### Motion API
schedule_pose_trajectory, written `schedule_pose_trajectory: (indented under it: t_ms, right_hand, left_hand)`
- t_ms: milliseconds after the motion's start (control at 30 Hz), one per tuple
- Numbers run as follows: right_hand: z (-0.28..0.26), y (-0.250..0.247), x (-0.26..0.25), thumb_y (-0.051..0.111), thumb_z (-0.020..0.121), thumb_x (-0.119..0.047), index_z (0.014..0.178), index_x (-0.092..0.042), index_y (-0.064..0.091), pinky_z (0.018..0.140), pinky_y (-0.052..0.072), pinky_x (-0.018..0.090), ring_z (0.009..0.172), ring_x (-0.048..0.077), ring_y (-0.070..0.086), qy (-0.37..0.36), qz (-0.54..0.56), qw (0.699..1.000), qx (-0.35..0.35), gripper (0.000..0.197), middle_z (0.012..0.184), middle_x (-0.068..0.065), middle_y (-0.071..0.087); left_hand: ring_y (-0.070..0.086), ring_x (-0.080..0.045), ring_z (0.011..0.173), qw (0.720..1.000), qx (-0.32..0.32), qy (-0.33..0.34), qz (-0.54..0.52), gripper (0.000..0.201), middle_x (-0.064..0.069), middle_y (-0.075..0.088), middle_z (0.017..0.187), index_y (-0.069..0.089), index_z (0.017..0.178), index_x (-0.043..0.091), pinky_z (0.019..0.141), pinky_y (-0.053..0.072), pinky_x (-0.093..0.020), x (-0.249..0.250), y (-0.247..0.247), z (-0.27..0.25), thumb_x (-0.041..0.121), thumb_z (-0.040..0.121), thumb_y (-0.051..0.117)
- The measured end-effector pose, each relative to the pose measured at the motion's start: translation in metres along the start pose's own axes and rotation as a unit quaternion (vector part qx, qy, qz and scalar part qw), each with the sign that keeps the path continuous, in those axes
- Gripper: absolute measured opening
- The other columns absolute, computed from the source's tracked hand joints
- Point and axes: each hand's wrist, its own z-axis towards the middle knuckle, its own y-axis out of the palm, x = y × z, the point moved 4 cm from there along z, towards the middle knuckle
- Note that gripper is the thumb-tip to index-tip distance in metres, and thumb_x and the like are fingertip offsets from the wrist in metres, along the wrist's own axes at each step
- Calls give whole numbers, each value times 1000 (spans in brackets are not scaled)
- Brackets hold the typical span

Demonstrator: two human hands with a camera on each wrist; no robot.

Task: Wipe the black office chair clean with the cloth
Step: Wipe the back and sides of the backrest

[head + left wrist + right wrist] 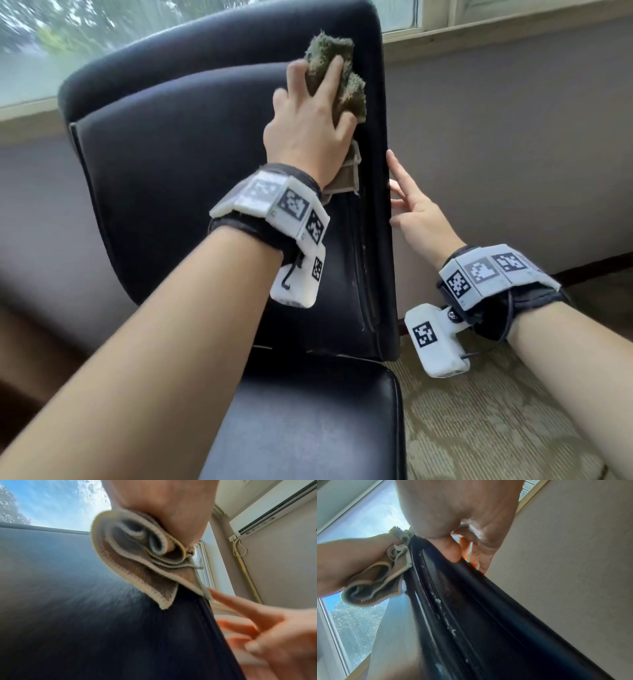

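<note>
The black office chair's backrest [188, 188] stands before me, with its seat [308, 428] below. My left hand [308, 126] grips a bunched olive-brown cloth [332, 78] and presses it on the backrest's upper right part, near the edge. The left wrist view shows the cloth's folded hems [137, 568] hanging under the palm against the black surface [68, 601]. My right hand [411, 205] touches the backrest's right edge lower down, fingers straight. In the right wrist view its thumb [453, 555] lies on the rim [488, 615] and the fingers reach behind.
A window [51, 44] and its sill run behind the chair, with a grey wall [513, 137] to the right. Patterned carpet [479, 428] covers the floor on the right. White flecks [438, 601] sit along the backrest's side seam. An air conditioner [274, 507] hangs high on the wall.
</note>
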Motion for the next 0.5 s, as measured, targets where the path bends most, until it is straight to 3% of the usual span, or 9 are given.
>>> schedule_pose_trajectory:
  t_ms: [67,133,200,300,367,433,500]
  right_hand:
    - [-2,0,-2,31,74,21,138,-51,26,87,47,19,105,9,56,3,-9,1000,0,96,120,-19,52]
    - [-5,1,-3,32,74,20,139,-50,25,85,46,16,106,6,55,4,-23,1000,-3,96,117,-25,51]
    - [-7,2,-5,34,76,19,140,-50,22,89,45,15,105,-1,55,-3,-36,999,-2,95,114,-29,51]
    - [-7,3,-6,33,75,18,141,-50,21,85,45,15,106,-4,53,-9,-37,999,-4,96,123,-24,51]
    - [-7,4,-7,33,76,19,142,-49,19,80,43,11,107,-2,52,-11,-41,999,-4,96,124,-24,49]
    - [-8,4,-7,40,81,15,141,-50,15,78,42,4,101,0,55,-19,-68,997,6,92,113,-32,47]
    - [-9,5,-7,49,84,8,139,-54,9,90,44,14,102,18,56,-34,-103,994,16,92,111,-23,51]
  left_hand:
    - [35,-24,119,1000,11,16,-16,56,-4,24,144,26,146,34,74,38,-31,-7,9,-29,37,91,40]
    - [40,-23,111,999,9,39,-21,57,-4,32,139,37,142,32,63,44,-31,-15,25,-73,38,85,38]
    - [39,-18,99,999,-7,42,-6,58,-1,32,130,44,138,30,49,39,-24,-21,38,-102,39,81,36]
    - [41,-19,90,998,10,38,43,58,-2,29,121,47,136,28,42,31,-18,-25,40,-95,40,80,35]
    - [49,-24,94,995,38,51,79,58,-2,27,125,43,139,30,44,29,-22,-16,27,-71,40,83,34]
    - [43,-27,111,995,19,37,94,55,-3,23,140,26,146,35,57,33,-28,-7,15,-38,37,91,36]
    - [33,-28,120,997,-5,17,69,58,-5,19,147,13,148,36,68,35,-32,-2,3,-9,36,96,37]
